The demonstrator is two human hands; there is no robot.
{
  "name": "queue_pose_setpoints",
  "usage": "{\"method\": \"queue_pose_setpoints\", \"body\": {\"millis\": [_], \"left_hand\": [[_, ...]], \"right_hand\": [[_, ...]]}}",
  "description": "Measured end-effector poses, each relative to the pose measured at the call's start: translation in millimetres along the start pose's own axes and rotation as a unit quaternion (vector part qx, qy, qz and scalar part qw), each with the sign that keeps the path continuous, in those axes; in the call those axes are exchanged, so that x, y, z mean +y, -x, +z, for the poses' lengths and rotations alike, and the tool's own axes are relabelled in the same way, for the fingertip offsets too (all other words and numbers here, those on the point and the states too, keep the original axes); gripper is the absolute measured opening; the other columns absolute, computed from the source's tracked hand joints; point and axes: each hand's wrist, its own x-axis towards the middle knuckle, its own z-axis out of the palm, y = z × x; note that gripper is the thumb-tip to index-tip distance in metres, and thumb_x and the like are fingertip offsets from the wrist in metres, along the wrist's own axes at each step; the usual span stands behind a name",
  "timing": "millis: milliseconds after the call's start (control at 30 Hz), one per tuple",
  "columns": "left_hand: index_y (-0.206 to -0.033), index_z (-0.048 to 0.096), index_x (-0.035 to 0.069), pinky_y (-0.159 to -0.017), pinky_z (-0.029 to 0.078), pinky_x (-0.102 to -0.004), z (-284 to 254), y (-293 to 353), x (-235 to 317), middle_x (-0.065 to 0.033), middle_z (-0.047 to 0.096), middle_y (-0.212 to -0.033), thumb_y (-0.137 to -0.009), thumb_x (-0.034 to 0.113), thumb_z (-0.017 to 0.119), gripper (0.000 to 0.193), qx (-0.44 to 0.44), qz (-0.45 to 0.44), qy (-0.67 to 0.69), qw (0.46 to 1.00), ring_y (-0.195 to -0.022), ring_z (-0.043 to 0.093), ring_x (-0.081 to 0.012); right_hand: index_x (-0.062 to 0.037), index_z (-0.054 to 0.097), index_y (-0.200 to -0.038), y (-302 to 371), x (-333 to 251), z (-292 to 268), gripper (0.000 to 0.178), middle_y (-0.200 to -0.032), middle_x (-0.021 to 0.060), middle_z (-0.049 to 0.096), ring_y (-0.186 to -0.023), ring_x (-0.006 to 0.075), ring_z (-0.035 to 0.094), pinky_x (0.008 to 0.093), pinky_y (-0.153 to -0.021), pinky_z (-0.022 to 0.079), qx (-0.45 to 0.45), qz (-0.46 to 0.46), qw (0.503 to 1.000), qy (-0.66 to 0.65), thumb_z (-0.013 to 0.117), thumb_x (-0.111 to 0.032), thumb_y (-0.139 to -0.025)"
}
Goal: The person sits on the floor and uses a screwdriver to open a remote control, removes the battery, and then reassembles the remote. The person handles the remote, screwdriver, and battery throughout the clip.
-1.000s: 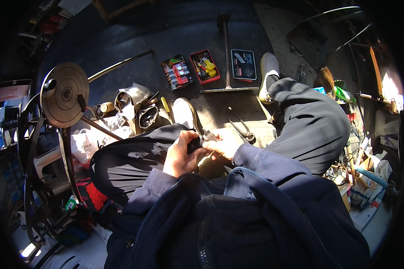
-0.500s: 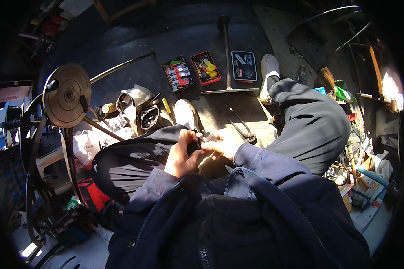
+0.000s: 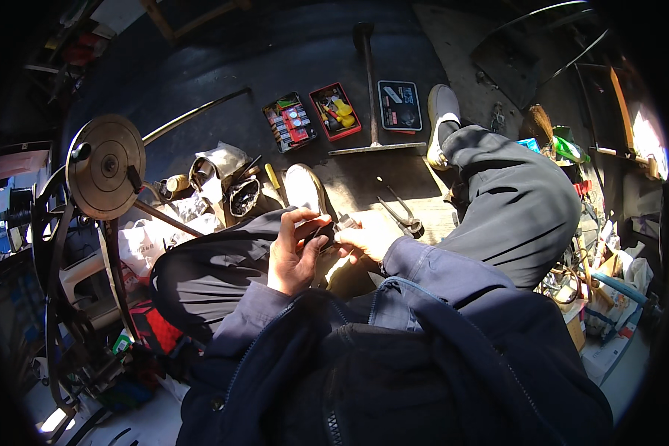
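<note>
Both hands meet over my lap, between my bent knees. My right hand (image 3: 370,236) is closed around a small greyish, block-like piece (image 3: 346,222), whose end pokes out past the fingers. Close beside it, my left hand (image 3: 293,254) has its thumb and fingers bent together. Something small and dark is at its fingertips, too shaded to name. A pair of iron pincers (image 3: 406,221) lies on the sunlit board (image 3: 364,190) beyond my right hand. By my left shoe (image 3: 303,189) is a tool with a yellow handle (image 3: 273,175).
Ahead are a box of small packets (image 3: 290,123), a red tray of tools (image 3: 336,111), a dark-lidded case (image 3: 400,106) and an upright metal rod on a flat base (image 3: 373,97). A round-plated machine (image 3: 105,166) stands left, near cloth bags (image 3: 217,172). Clutter (image 3: 598,290) fills the right.
My left hand has drawn slightly away from the right, and its fingers have lifted and loosened a little. My right hand keeps its grip on the greyish piece. The whole view has shifted slightly.
</note>
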Motion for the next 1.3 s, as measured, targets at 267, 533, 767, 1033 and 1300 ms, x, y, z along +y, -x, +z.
{"method": "queue_pose_setpoints", "body": {"millis": [267,533,767,1033,1300], "left_hand": [[-0.132,0.050,0.005,-0.090,0.054,-0.0273,-16.4,-2.4,-5.9,-0.0144,0.070,-0.118,-0.104,0.014,0.055,0.030,0.051,-0.115,0.099,0.987,-0.103,0.067,-0.0139],[-0.130,0.055,0.000,-0.094,0.052,-0.0282,-15.2,-3.1,-16.1,-0.0121,0.069,-0.116,-0.101,0.009,0.059,0.031,0.034,-0.104,0.149,0.983,-0.106,0.066,-0.0152],[-0.131,0.056,0.001,-0.091,0.052,-0.0258,-15.6,-3.5,-10.3,-0.0107,0.070,-0.115,-0.096,0.006,0.065,0.037,0.030,-0.124,0.149,0.981,-0.104,0.067,-0.0137],[-0.129,0.056,0.003,-0.077,0.062,-0.0358,-22.8,-6.1,-1.5,-0.0138,0.070,-0.108,-0.093,0.008,0.065,0.038,0.121,-0.218,0.240,0.938,-0.099,0.072,-0.0250],[-0.131,0.055,0.004,-0.069,0.057,-0.0316,-25.8,-6.1,1.1,-0.0090,0.068,-0.110,-0.095,0.017,0.067,0.040,0.125,-0.228,0.266,0.928,-0.101,0.071,-0.0236]], "right_hand": [[0.0048,0.064,-0.101,-0.2,0.1,1.9,0.020,-0.085,0.0137,0.068,-0.068,0.0188,0.069,0.0293,-0.053,0.055,-0.001,0.020,1.000,-0.020,0.068,-0.012,-0.090],[0.0000,0.065,-0.099,3.3,-2.7,2.0,0.018,-0.075,0.0093,0.067,-0.058,0.0140,0.061,0.0264,-0.052,0.049,-0.014,0.026,0.999,-0.019,0.068,-0.016,-0.092],[-0.0006,0.065,-0.099,5.9,-5.4,3.0,0.017,-0.075,0.0090,0.068,-0.057,0.0129,0.059,0.0256,-0.053,0.049,-0.020,0.043,0.999,-0.027,0.067,-0.016,-0.093],[0.0019,0.065,-0.101,3.9,-3.8,0.9,0.016,-0.077,0.0108,0.068,-0.062,0.0152,0.063,0.0265,-0.056,0.053,-0.029,0.033,0.999,-0.012,0.066,-0.012,-0.093],[0.0029,0.064,-0.102,0.9,-0.2,-2.8,0.016,-0.081,0.0120,0.068,-0.069,0.0177,0.067,0.0287,-0.059,0.055,-0.030,0.030,0.999,-0.015,0.066,-0.011,-0.094]]}}
